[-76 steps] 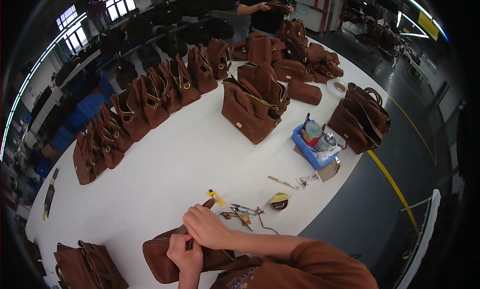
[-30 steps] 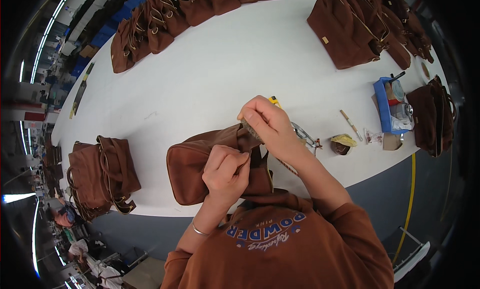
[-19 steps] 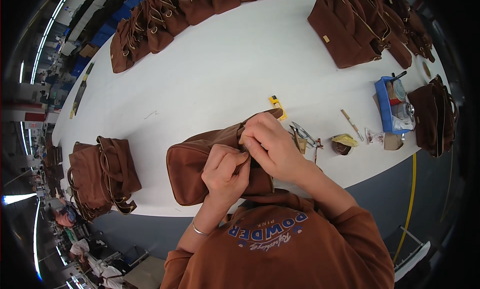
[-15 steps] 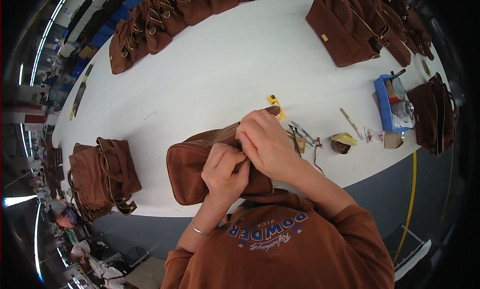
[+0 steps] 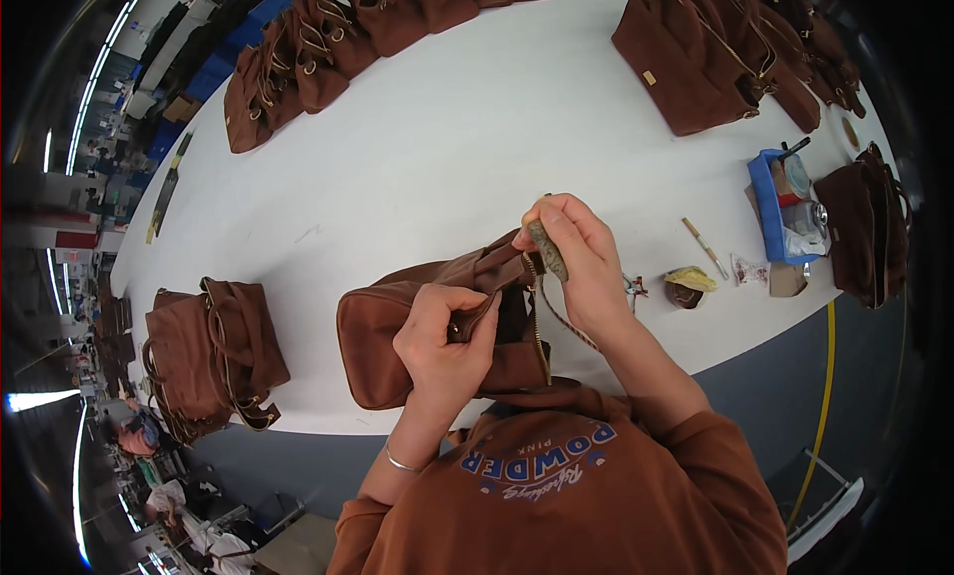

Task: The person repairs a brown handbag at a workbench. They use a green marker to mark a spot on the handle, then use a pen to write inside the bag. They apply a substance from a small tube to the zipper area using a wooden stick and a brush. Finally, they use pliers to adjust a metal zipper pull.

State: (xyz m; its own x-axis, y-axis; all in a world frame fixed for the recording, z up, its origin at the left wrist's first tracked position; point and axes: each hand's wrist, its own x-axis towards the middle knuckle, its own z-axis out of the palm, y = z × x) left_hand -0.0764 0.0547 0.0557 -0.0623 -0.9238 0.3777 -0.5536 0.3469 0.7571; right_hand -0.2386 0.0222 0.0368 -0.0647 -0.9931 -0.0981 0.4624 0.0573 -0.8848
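A brown handbag point(image 5: 376, 344) with a brass zipper lies on its side at the table's near edge. My left hand point(image 5: 442, 348) is closed in a pinch on a brown flap or strap end of it, where a small brass fitting shows. Over the bag's far right end, my right hand point(image 5: 586, 257) grips a grey-brown, mottled, wrapped-looking handle point(image 5: 548, 252). Its tip is hidden by my fingers. A thin cord point(image 5: 564, 320) hangs below that hand. The open zipper edge point(image 5: 539, 322) runs between my hands, with dark lining inside.
Another brown bag point(image 5: 214, 351) stands at left. More bags point(image 5: 686, 68) line the far side. To the right are a blue bin point(image 5: 765, 212), a small cup with yellow wrapping point(image 5: 686, 287), a pen-like tool point(image 5: 706, 247) and a dark brown bag point(image 5: 863, 227).
My right hand has left the bag's edge, moved right and now holds the mottled handle. The bag's zipped opening gapes wider. My left hand keeps its pinch.
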